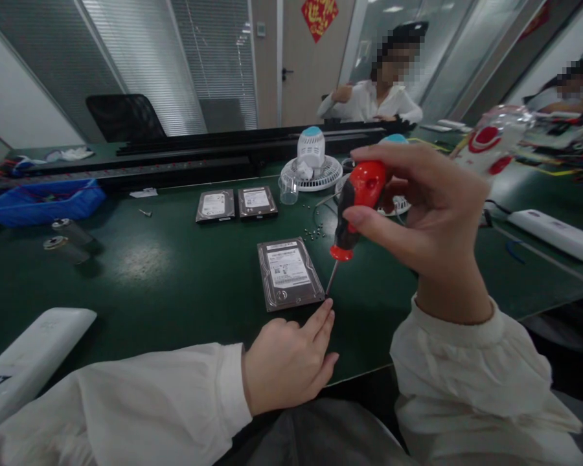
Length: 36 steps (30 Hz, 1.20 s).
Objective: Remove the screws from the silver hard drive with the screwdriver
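My right hand (418,200) is closed around the handle of a red and black screwdriver (352,213). The screwdriver slants downward, its tip at the near right corner of a hard drive (286,270). That drive lies flat on the green table, label side up. Beside the same corner is my left hand (294,359), index and middle fingers stretched toward the screwdriver tip and thumb apart. I see nothing held in it. Whether a screw sits under the tip is too small to tell. Several small screws (313,232) are scattered just beyond the drive.
Two more hard drives (215,204) lie farther back. A white fan (311,162) and a clear cup (289,189) stand behind the screws. To the left are a blue tray (48,199), metal cylinders (65,248) and a white device (39,356). A person (374,97) sits across the table.
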{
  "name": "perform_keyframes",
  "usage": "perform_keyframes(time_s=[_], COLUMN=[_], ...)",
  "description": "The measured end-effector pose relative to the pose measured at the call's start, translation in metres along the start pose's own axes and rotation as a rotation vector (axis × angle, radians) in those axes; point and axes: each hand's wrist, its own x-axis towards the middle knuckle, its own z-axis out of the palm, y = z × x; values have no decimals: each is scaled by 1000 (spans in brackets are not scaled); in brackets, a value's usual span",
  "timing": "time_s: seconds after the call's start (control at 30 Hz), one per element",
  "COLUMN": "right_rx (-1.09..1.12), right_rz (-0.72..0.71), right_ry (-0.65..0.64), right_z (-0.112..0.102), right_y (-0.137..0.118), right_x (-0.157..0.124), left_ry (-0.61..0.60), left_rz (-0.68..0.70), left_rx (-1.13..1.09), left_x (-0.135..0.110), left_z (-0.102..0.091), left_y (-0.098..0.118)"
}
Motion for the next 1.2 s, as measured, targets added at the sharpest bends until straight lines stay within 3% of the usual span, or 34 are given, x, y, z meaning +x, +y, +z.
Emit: perform_keyframes(time_s=[0.17, 0.33, 0.5, 0.73, 0.97, 1.2], right_rx=[102, -11, 171, -83, 96, -17], right_rz=[44, 0, 102, 26, 80, 94], right_ry=[-117, 18, -87, 32, -26, -14], right_z=[3, 9, 9, 11, 14, 23], right_y=[1, -1, -2, -5, 2, -2], right_x=[0, 0, -2, -2, -8, -6], left_ry=[4, 14, 6, 17, 20, 4], left_rz=[-4, -3, -2, -2, -10, -17], left_rx=[-1, 0, 13, -3, -2, -19], left_x=[0, -1, 0, -1, -1, 0], left_z=[0, 0, 2, 1, 3, 2], left_y=[1, 1, 0, 0, 1, -1])
